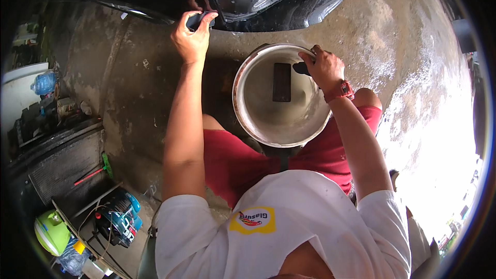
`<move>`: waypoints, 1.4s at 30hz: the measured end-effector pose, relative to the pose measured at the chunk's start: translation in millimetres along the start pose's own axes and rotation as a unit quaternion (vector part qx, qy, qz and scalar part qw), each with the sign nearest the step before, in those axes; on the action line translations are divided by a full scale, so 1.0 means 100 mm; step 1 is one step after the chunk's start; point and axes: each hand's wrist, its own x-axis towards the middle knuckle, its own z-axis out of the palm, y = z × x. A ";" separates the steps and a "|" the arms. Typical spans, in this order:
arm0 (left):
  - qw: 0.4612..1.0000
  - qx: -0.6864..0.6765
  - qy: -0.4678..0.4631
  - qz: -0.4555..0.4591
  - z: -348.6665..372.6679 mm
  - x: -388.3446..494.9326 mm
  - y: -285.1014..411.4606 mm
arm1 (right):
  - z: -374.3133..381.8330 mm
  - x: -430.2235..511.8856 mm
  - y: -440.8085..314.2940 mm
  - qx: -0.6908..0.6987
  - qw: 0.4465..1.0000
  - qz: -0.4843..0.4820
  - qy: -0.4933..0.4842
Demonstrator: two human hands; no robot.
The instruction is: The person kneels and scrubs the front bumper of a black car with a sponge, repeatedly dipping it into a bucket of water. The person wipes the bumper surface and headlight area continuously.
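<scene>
A dark block (195, 21), perhaps a sanding block, is pinched between the thumb and fingers of my left hand (192, 40). It is held at the lower edge of a wet black car bumper (252, 23), left of a recessed lamp opening (252, 0). My right hand (325, 66) is at the right rim of a round white bucket (242, 120), gripping a dark, flat piece (301, 68) that hangs over the inside. Whether this piece is sandpaper or rubber I cannot tell. A dark rectangular block (281, 82) lies inside the bucket, in what looks like cloudy water.
The bucket stands between my knees on a stained concrete floor (131, 69). To the left are a radiator-like panel (66, 162), a green brush with a red handle (106, 164) and a teal and black machine (120, 217). Sunlit wet floor (426, 124) stretches along the right.
</scene>
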 end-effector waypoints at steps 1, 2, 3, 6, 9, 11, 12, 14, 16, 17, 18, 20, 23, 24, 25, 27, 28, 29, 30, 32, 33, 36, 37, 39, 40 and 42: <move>1.000 -0.014 -0.008 -0.015 0.05 -0.07 -0.09 | -0.01 0.01 0.00 -0.001 1.000 -0.004 0.012; 1.000 0.001 0.006 -0.016 0.09 -0.17 -0.19 | -0.01 0.01 -0.01 0.001 1.000 0.002 -0.001; 1.000 0.015 0.000 -0.027 0.13 -0.27 -0.28 | -0.01 0.01 -0.02 0.003 1.000 0.005 -0.013; 0.996 0.063 -0.022 -0.066 0.27 -0.52 -0.56 | -0.03 0.01 -0.03 -0.005 1.000 -0.005 -0.004; 0.989 0.100 -0.045 -0.097 0.35 -0.64 -0.73 | -0.04 0.00 -0.04 -0.009 1.000 -0.008 0.005; 0.979 0.130 -0.092 -0.126 0.33 -0.61 -0.72 | -0.05 0.01 -0.05 -0.012 1.000 0.003 -0.007; 0.982 0.122 -0.092 -0.114 0.29 -0.57 -0.67 | -0.05 0.01 -0.05 -0.016 1.000 0.011 -0.017; 0.992 0.087 -0.063 -0.072 0.19 -0.44 -0.49 | -0.05 0.00 -0.04 -0.018 1.000 0.011 -0.014; 0.996 0.050 -0.064 -0.027 0.05 -0.26 -0.23 | -0.03 0.00 -0.04 -0.014 1.000 0.006 -0.011; 0.998 0.030 -0.053 -0.031 -0.01 -0.16 -0.09 | -0.03 0.00 -0.03 -0.013 1.000 0.004 -0.006; 0.999 0.002 -0.047 -0.022 -0.05 -0.05 0.05 | -0.02 0.00 -0.03 -0.011 1.000 0.002 -0.002; 0.998 -0.027 -0.040 -0.028 -0.12 0.19 0.31 | 0.00 0.01 -0.02 -0.007 1.000 -0.001 0.006; 0.998 -0.034 -0.025 0.043 -0.23 0.50 0.56 | 0.02 0.01 -0.01 -0.002 1.000 0.001 0.005; 0.994 -0.038 -0.023 0.100 -0.27 0.60 0.60 | 0.02 0.01 0.00 -0.001 1.000 0.003 0.002; 0.987 0.004 -0.041 0.153 -0.31 0.67 0.64 | 0.03 0.01 0.00 -0.001 1.000 0.005 0.000; 0.979 0.029 -0.071 0.191 -0.39 0.76 0.68 | 0.03 0.02 0.00 -0.001 1.000 0.010 -0.017; 0.974 0.049 -0.047 0.217 -0.41 0.79 0.70 | 0.02 0.02 0.00 0.002 1.000 0.007 -0.014; 0.967 0.074 -0.050 0.239 -0.44 0.81 0.70 | 0.02 0.02 0.00 -0.006 1.000 0.005 -0.012; 0.960 0.097 -0.048 0.260 -0.44 0.82 0.71 | 0.02 0.02 0.00 -0.011 1.000 -0.001 -0.003; 0.958 0.096 -0.058 0.265 -0.43 0.84 0.73 | 0.01 0.03 0.00 -0.008 1.000 -0.006 0.015; 0.952 0.048 -0.037 0.301 -0.43 0.85 0.73 | 0.01 0.04 0.00 -0.005 1.000 -0.008 0.015; 0.928 0.133 -0.141 0.319 -0.44 0.89 0.75 | 0.02 0.03 0.00 -0.001 1.000 -0.004 -0.006; 0.910 0.170 -0.167 0.338 -0.42 0.91 0.77 | 0.02 0.02 0.00 0.002 1.000 -0.001 -0.016; 0.889 0.171 -0.162 0.392 -0.43 0.96 0.83 | 0.03 0.01 0.01 0.001 1.000 0.000 -0.015; 0.906 0.157 -0.114 0.375 -0.43 0.98 0.88 | 0.03 0.01 0.01 0.002 1.000 -0.003 -0.004; 0.919 0.092 -0.062 0.378 -0.37 1.04 1.04 | 0.03 0.01 0.01 0.004 1.000 0.004 0.014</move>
